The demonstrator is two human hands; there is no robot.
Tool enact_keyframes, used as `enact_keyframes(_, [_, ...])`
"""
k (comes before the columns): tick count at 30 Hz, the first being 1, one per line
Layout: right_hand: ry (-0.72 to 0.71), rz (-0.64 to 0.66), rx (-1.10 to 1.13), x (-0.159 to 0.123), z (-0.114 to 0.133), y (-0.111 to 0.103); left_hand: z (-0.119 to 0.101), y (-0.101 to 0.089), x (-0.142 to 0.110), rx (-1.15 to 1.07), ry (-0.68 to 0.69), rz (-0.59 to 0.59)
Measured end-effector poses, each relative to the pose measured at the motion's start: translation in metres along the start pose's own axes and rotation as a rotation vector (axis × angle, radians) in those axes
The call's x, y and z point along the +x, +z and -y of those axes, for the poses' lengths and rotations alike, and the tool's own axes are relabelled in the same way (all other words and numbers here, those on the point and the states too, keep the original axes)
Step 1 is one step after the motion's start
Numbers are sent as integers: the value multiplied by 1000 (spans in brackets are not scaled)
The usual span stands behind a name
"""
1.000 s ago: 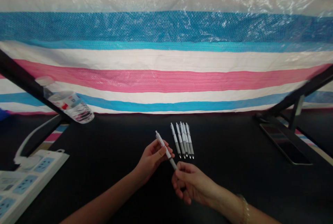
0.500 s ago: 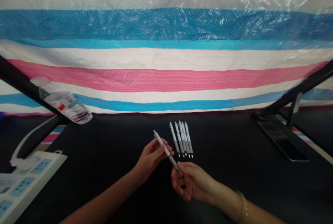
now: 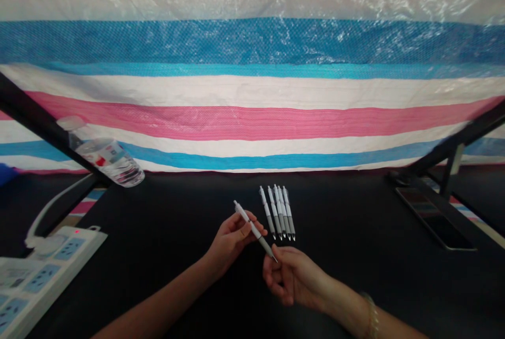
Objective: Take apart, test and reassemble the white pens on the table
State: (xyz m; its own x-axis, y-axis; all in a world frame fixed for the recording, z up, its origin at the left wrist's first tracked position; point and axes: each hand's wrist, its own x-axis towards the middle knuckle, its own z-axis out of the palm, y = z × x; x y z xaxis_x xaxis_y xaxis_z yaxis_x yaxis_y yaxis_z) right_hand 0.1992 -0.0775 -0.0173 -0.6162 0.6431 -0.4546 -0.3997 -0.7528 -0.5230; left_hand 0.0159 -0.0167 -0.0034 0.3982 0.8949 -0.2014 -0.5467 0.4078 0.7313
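A white pen with a grey grip (image 3: 256, 232) slants down to the right between my two hands. Its barrel is pinched by the thumb and fingers of my left hand (image 3: 231, 242). At the pointed end, the thumb and forefinger of my right hand (image 3: 294, 275) close on the tip, while the other fingers curl underneath. Just beyond my hands, several matching white-and-grey pens (image 3: 278, 213) lie side by side on the black table (image 3: 339, 218), tips toward me.
On the left are a power strip (image 3: 81, 244) with a plug in it and a tilted clear bottle (image 3: 118, 163) by a black bar. A phone (image 3: 434, 218) lies at the right near a black stand. Striped plastic sheeting (image 3: 252, 123) hangs behind the table.
The view has shifted slightly, so most things sit a little further right. Both hands keep nearly the same hold on the pen.
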Motion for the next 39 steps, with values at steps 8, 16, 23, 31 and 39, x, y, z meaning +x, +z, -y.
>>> enact_keyframes(8, [-63, -1, -20, 1, -4, 1, -1, 3, -2, 26, -2, -5])
enact_keyframes(16, [-33, 62, 4, 1, -4, -3, -2, 6, -3, 21, -10, 1])
enact_keyframes(23, [-29, 130, -9, -5, 4, 2, -8, 9, -8, 193, 7, -25])
enact_keyframes(31, [-9, 115, -20, -5, 4, 0, -7, 7, -9, 244, -2, 40])
enact_keyframes(39, [-20, 117, -9, -6, 5, 3, -10, 8, -8, 230, -10, 28])
